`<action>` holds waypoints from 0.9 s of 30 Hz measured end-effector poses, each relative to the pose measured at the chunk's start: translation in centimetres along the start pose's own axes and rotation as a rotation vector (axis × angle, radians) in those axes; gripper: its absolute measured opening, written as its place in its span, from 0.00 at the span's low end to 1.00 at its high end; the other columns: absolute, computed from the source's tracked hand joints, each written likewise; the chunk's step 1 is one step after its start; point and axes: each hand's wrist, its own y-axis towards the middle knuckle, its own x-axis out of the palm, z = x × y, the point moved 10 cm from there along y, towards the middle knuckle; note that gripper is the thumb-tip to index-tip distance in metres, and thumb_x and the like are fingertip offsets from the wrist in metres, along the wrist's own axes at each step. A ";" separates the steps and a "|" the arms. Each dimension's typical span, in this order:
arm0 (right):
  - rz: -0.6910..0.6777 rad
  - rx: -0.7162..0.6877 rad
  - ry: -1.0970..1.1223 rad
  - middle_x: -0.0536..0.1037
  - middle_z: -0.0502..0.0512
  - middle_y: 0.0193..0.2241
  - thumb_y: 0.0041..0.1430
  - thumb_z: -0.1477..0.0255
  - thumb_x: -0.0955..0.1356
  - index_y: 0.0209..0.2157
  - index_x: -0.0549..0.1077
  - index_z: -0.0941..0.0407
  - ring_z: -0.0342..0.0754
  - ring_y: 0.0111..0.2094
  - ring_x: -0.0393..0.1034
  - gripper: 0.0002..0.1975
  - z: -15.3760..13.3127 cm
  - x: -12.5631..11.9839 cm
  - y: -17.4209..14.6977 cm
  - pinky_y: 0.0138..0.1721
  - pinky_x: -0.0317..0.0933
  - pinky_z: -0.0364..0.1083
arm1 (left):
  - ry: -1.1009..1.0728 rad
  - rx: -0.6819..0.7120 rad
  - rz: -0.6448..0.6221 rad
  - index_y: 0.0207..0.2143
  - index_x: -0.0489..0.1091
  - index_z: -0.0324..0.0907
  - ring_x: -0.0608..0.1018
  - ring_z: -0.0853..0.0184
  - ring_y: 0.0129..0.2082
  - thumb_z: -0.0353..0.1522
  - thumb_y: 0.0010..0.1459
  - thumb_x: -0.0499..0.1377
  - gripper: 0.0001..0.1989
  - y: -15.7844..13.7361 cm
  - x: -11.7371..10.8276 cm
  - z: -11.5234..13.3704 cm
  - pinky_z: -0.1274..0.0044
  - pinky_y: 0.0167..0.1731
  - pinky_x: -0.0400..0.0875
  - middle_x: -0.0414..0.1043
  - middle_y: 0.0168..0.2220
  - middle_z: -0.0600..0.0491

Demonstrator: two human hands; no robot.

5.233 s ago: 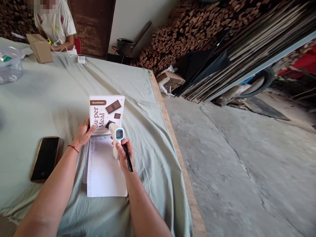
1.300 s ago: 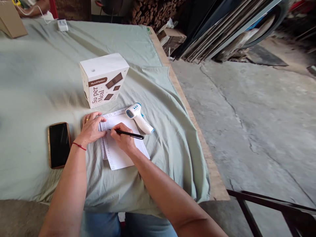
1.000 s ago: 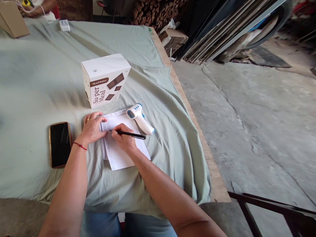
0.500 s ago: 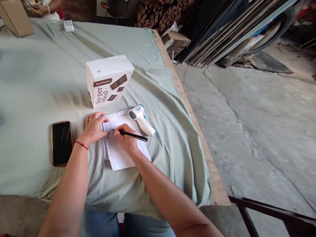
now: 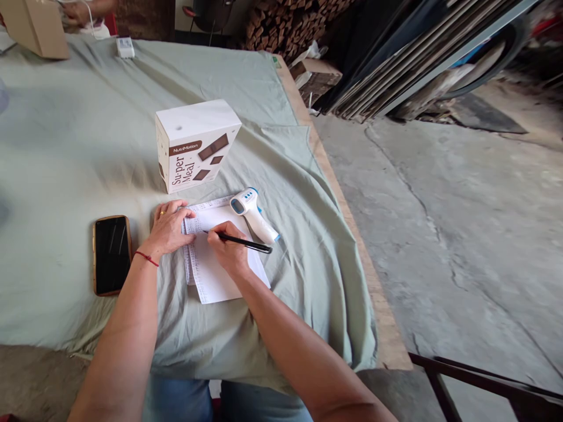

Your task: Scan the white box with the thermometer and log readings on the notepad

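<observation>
My right hand (image 5: 229,249) is closed round a black pen (image 5: 246,241), its tip at the written lines near the left edge of a white sheet of paper (image 5: 229,278). At that same edge my left hand (image 5: 169,227) rests with fingers apart, the thumb and fingertips touching the paper and pressing it down. Rows of handwriting run along the sheet's left side, and more written pages lie beneath it. A white and blue infrared thermometer (image 5: 257,217) lies over the upper right corner of the paper. Left of my left wrist lies a black-screened phone (image 5: 111,255) in a brown case.
A white "Su-per Meal" box (image 5: 197,146) stands just beyond the papers. The green cloth (image 5: 57,176) covers a wooden table, whose bare edge (image 5: 338,193) runs along the right. At the far left are a cardboard box (image 5: 37,29), a small white device (image 5: 125,47) and another person's hand (image 5: 77,13).
My right hand and the pen have moved slightly to the right along the written line. My left hand stays on the paper. The whole view has shifted a little.
</observation>
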 end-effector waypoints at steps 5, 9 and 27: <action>-0.002 -0.010 -0.026 0.69 0.47 0.19 0.48 0.65 0.64 0.24 0.65 0.52 0.44 0.22 0.60 0.06 0.0 0.1 0.1 0.27 0.58 0.44 | -0.005 -0.013 -0.015 0.43 0.73 0.47 0.64 0.51 0.63 0.31 0.46 0.69 0.20 -0.1 0.0 0.1 0.57 0.67 0.53 0.65 0.60 0.49; -0.017 -0.041 -0.035 0.67 0.46 0.19 0.49 0.65 0.64 0.23 0.64 0.52 0.44 0.22 0.59 0.06 0.0 0.4 0.0 0.26 0.58 0.44 | -0.002 -0.019 -0.020 0.44 0.73 0.46 0.64 0.51 0.63 0.30 0.46 0.69 0.20 -0.1 -0.1 0.1 0.57 0.67 0.53 0.64 0.61 0.48; 0.290 -0.228 -0.481 0.77 0.65 0.46 0.62 0.65 0.64 0.41 0.68 0.54 0.60 0.49 0.68 0.09 -0.1 -6.8 2.2 0.52 0.59 0.58 | -0.221 -0.375 0.486 0.46 0.63 0.43 0.75 0.57 0.51 0.37 0.45 0.70 0.28 1.3 -7.2 -5.7 0.61 0.54 0.71 0.66 0.52 0.45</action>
